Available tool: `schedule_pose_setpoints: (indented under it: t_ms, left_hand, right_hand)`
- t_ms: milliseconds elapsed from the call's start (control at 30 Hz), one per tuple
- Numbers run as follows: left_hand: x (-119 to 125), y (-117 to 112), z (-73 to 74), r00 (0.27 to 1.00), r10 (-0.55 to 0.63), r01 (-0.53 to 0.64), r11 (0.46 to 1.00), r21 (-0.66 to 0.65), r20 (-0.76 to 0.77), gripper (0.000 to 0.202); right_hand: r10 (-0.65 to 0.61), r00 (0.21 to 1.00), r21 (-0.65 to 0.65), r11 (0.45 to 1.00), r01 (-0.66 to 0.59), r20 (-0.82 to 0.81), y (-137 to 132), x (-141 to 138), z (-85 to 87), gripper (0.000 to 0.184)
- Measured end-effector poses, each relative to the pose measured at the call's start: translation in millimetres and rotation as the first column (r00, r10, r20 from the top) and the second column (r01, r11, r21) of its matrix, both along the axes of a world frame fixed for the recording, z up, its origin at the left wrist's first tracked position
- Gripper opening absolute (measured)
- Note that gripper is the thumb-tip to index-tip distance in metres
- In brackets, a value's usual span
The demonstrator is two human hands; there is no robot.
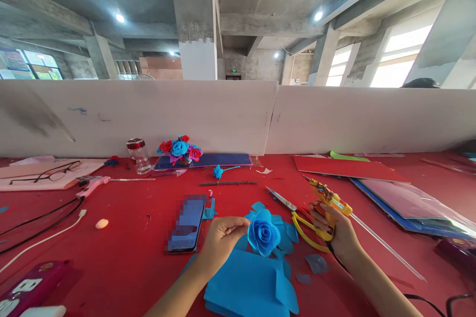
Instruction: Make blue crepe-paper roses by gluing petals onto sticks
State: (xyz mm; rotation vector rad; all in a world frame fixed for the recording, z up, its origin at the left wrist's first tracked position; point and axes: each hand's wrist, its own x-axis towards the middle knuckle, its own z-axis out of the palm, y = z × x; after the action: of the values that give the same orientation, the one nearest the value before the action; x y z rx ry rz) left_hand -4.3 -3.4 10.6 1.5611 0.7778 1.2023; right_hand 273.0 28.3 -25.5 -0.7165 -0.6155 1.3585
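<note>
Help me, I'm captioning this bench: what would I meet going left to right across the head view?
Eyeglasses, small rounded peach object, lidded jar, phone, left hand, the blue rose it holds, yellow glue gun in the right hand.

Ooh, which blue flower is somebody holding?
The big blue rose, pinched by the left hand. The little stemmed blue flower lies loose on the red table; another blue rose sits in the colourful bouquet.
</note>
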Motion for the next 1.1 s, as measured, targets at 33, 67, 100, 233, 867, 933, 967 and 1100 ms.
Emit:
schedule_pose_setpoints:
  t_ms: [33,67,100,233,867,933,967,1100]
  left_hand:
    - [-0.1,-0.7,-0.5,1.0,-0.001,0.001,1.0,0.024,-0.003,0.016]
    - [-0.2,-1.5,-0.7,1.0,0.004,-0.003,0.999,0.053,-0.008,0.015]
    - [-0.3,-2.3,-0.8,1.0,0.011,-0.01,0.997,0.081,-0.015,0.014]
    - [-0.4,-4.8,-0.1,0.999,0.026,-0.021,0.988,0.151,-0.031,0.014]
    - [-9.1,12.2,-35.9,0.612,0.667,-0.02,0.55,0.835,-0.425,0.03]
    - [-9.0,11.0,-37.8,0.567,0.702,0.017,0.512,0.859,-0.43,0.028]
    - [-8.8,10.2,-37.9,0.554,0.714,0.029,0.498,0.867,-0.429,0.027]
    - [-8.2,6.8,-34.1,0.528,0.713,0.107,0.483,0.869,-0.461,0.028]
  right_hand:
    - [-0.004,1.0,-0.002,1.0,0.004,0.001,-0.3,-0.5,0.7,0.013]
    - [-0.008,1.0,-0.005,1.0,0.008,0.002,-0.6,-0.9,1.3,0.014]
    - [-0.012,1.0,-0.007,1.0,0.012,0.003,-0.8,-1.2,1.9,0.014]
    - [-0.033,0.999,-0.011,0.999,0.033,0.015,-2.2,-2.2,3.6,0.013]
    - [-0.076,0.993,-0.022,0.997,0.079,0.095,-3.2,-3.8,2.0,0.017]
    - [-0.088,0.989,-0.015,0.996,0.091,0.116,-3.1,-4.2,1.8,0.019]
    - [-0.098,0.987,-0.01,0.995,0.1,0.128,-3.2,-4.7,2.0,0.02]
    - [-0.102,0.975,0.005,0.995,0.103,0.198,-6.9,-9.2,4.8,0.024]
